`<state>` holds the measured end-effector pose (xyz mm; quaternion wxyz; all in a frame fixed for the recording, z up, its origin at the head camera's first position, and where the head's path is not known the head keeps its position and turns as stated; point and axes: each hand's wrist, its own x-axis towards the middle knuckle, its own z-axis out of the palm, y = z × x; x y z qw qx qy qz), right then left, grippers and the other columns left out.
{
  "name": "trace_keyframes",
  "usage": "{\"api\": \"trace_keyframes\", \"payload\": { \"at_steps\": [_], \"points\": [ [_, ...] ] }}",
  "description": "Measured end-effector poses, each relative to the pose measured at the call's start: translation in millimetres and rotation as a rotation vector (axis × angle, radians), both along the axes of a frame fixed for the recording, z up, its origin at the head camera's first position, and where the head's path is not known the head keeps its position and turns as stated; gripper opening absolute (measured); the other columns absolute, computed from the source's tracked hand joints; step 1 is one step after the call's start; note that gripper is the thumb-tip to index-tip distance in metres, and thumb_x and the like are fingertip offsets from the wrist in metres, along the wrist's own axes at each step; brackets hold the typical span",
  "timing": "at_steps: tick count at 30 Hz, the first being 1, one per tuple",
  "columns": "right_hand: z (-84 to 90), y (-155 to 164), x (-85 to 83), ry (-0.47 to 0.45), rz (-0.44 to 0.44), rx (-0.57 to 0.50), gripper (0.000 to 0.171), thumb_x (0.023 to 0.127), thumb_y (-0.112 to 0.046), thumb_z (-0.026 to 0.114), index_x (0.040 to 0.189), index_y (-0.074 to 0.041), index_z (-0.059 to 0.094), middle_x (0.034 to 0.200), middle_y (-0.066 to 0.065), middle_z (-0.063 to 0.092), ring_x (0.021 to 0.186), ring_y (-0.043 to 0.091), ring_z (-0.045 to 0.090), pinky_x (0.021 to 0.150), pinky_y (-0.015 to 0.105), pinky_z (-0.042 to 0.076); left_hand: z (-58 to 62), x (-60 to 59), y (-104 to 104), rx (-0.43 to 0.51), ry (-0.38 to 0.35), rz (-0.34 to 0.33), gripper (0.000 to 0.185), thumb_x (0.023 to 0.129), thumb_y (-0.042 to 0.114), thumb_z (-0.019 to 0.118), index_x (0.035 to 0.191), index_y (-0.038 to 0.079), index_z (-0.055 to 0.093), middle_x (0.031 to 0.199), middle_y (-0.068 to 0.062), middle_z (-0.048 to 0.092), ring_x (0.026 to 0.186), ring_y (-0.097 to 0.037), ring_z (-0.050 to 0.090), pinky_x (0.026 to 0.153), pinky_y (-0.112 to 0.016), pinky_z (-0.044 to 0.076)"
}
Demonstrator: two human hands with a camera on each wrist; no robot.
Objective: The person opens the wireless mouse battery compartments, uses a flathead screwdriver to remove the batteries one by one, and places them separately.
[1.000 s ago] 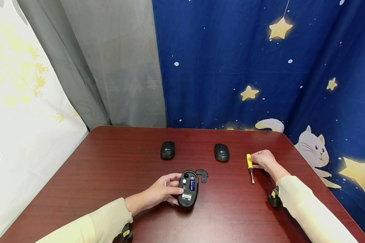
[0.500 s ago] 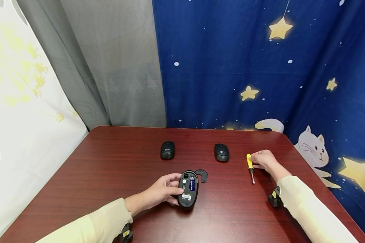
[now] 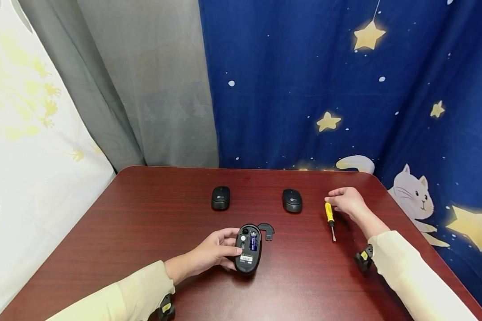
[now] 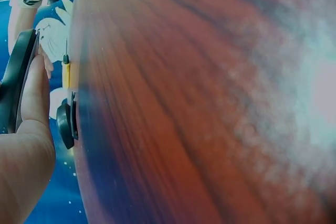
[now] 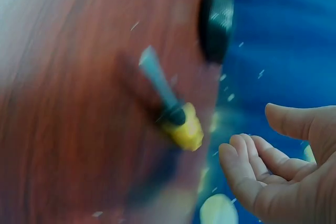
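Observation:
My left hand (image 3: 210, 253) holds a black computer mouse (image 3: 247, 265) by its left side, underside up, the thumb lying on the bottom face. A blue battery (image 3: 253, 241) sits in its uncovered compartment. Touching or close to the mouse's upper right is a black battery cover (image 3: 268, 229). On the right, a screwdriver (image 3: 329, 213) with a yellow handle lies on the table, tip toward me. Just beyond its handle end is my right hand (image 3: 348, 203). In the right wrist view, thumb and fingers are parted, and the blurred screwdriver (image 5: 185, 129) lies apart from them.
Two more black mice stand upright toward the back of the red-brown table (image 3: 164, 214), a left mouse (image 3: 221, 198) and a right mouse (image 3: 292, 201). Behind the table's far edge hang a grey curtain (image 3: 164, 89) and a blue curtain (image 3: 273, 89) with stars.
My right hand has let go of the screwdriver's handle and moved slightly away toward the far edge. The left hand and its mouse stay in place.

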<state>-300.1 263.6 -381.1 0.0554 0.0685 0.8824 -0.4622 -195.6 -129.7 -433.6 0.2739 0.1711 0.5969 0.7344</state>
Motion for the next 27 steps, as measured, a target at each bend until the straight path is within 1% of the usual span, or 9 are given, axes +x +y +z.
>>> {"api": "trace_keyframes", "payload": {
  "at_steps": [3,7,11,13,17,20,24,27],
  "points": [
    [6.9,-12,6.2,0.026,0.056,0.009,0.044,0.094,-0.015,0.064,0.128,0.011,0.054,0.126,0.028,0.055,0.106,0.036,0.059,0.09,0.045,0.052,0.3,0.6,0,0.0,-0.001,0.002,0.058,0.088,0.0,0.063,0.139,-0.009,0.036,0.114,-0.024,0.063,0.088,-0.025,0.068,0.064,-0.036,0.059],
    [11.6,-27,17.2,0.065,0.116,-0.008,0.043,0.092,-0.015,0.065,0.126,0.009,0.056,0.122,0.025,0.059,0.102,0.039,0.062,0.088,0.046,0.052,0.3,1.1,1,0.0,-0.003,0.0,0.058,0.088,-0.001,0.063,0.138,-0.009,0.036,0.114,-0.023,0.064,0.087,-0.024,0.068,0.064,-0.035,0.059],
    [12.6,-44,25.9,0.094,0.17,-0.089,0.04,0.091,-0.01,0.067,0.122,0.011,0.057,0.115,0.023,0.064,0.096,0.038,0.065,0.086,0.047,0.053,0.4,1.4,2,-0.003,-0.002,0.001,0.058,0.088,0.0,0.063,0.138,-0.009,0.036,0.114,-0.023,0.064,0.087,-0.024,0.068,0.063,-0.035,0.058],
    [13.4,-52,29.5,0.094,0.196,-0.126,0.039,0.09,-0.008,0.067,0.122,0.012,0.057,0.114,0.022,0.065,0.095,0.035,0.066,0.086,0.046,0.053,0.5,1.4,2,-0.003,0.0,0.003,0.058,0.088,0.0,0.064,0.138,-0.009,0.036,0.113,-0.023,0.064,0.086,-0.024,0.068,0.063,-0.034,0.058],
    [15.2,-65,36.2,0.071,0.245,-0.195,0.038,0.09,-0.006,0.067,0.123,0.012,0.057,0.114,0.023,0.064,0.099,0.033,0.065,0.088,0.046,0.052,0.4,1.3,3,-0.004,0.0,0.005,0.058,0.088,0.0,0.064,0.138,-0.009,0.036,0.113,-0.023,0.064,0.085,-0.024,0.068,0.062,-0.034,0.058],
    [15.4,-73,41.5,0.067,0.305,-0.245,0.04,0.091,-0.006,0.067,0.124,0.013,0.056,0.115,0.025,0.063,0.1,0.031,0.065,0.089,0.047,0.051,0.0,1.1,4,-0.002,0.001,0.001,0.057,0.088,0.0,0.064,0.138,-0.009,0.036,0.113,-0.023,0.064,0.085,-0.024,0.068,0.062,-0.034,0.058],
    [12.6,-83,48.1,0.084,0.398,-0.296,0.04,0.09,-0.008,0.068,0.123,0.011,0.057,0.11,0.021,0.065,0.097,0.027,0.067,0.09,0.05,0.05,-1.0,1.0,4,0.0,0.002,-0.006,0.057,0.088,0.0,0.064,0.137,-0.009,0.037,0.113,-0.023,0.064,0.086,-0.024,0.068,0.063,-0.034,0.058],
    [9.9,-91,51.3,0.105,0.468,-0.322,0.037,0.088,-0.009,0.07,0.119,0.008,0.061,0.105,0.016,0.066,0.093,0.026,0.067,0.089,0.052,0.05,-1.5,1.0,5,-0.001,0.0,-0.007,0.056,0.088,0.0,0.064,0.137,-0.01,0.038,0.113,-0.023,0.064,0.086,-0.024,0.068,0.063,-0.035,0.059]
  ]
}}
